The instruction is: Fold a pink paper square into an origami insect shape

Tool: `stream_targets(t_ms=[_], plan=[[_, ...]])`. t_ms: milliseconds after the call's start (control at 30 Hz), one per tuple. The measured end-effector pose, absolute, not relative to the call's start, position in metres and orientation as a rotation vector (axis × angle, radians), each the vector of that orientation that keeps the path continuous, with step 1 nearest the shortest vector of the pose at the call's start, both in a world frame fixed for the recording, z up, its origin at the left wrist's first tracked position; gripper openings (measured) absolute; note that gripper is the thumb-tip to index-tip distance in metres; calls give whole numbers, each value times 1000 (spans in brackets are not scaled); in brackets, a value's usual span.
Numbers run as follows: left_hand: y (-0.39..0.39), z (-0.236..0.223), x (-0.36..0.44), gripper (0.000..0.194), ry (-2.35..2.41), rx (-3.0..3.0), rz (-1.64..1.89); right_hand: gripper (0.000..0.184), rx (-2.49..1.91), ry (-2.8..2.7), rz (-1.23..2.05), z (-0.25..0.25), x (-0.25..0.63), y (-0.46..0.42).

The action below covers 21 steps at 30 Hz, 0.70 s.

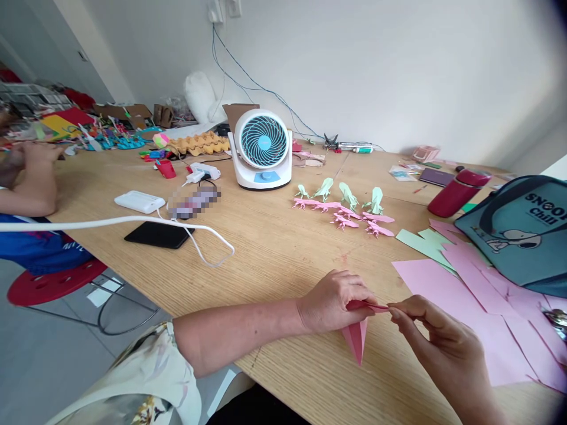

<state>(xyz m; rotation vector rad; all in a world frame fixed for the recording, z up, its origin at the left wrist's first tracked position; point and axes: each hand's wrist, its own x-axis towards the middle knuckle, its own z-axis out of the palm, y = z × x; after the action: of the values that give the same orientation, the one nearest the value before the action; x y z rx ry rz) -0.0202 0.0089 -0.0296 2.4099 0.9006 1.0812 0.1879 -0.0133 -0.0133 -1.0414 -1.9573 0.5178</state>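
Note:
A folded piece of pink paper (355,342) is held above the near part of the table, one pointed flap hanging down. My left hand (334,301) is closed around its body, hiding much of the folding. With thumb and forefinger, my right hand (436,333) pinches the narrow tip on the right side. Beyond my hands stand several pink folded-paper insects (345,221) in front of several light green ones (348,196). Sheets and strips of pink paper (465,330) lie to the right, with green strips (423,247) beside them.
A white desk fan (264,147) stands at the back. At right are a dark pink bottle (456,195) and a teal bag (527,236). A black phone (159,234), a white power bank (139,202) and a white cable (133,219) lie left. Another person's arm (38,180) rests at far left.

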Motion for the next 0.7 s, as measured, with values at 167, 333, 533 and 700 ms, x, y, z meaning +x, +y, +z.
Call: stream_targets(t_ms=[167, 333, 533, 700], plan=[[9, -30, -21, 13, 901, 2373, 1071, 5, -961, -2019, 501, -12, 189, -15], [8, -30, -22, 16, 892, 2424, 1101, 5, -919, -2061, 496, -12, 189, -15], [8, -29, -22, 14, 905, 2452, 1097, 10, -855, -2124, 480, -10, 186, -13], [9, -29, -21, 13, 916, 2467, 1049, 11, -838, -2150, 439, -13, 185, -11]])
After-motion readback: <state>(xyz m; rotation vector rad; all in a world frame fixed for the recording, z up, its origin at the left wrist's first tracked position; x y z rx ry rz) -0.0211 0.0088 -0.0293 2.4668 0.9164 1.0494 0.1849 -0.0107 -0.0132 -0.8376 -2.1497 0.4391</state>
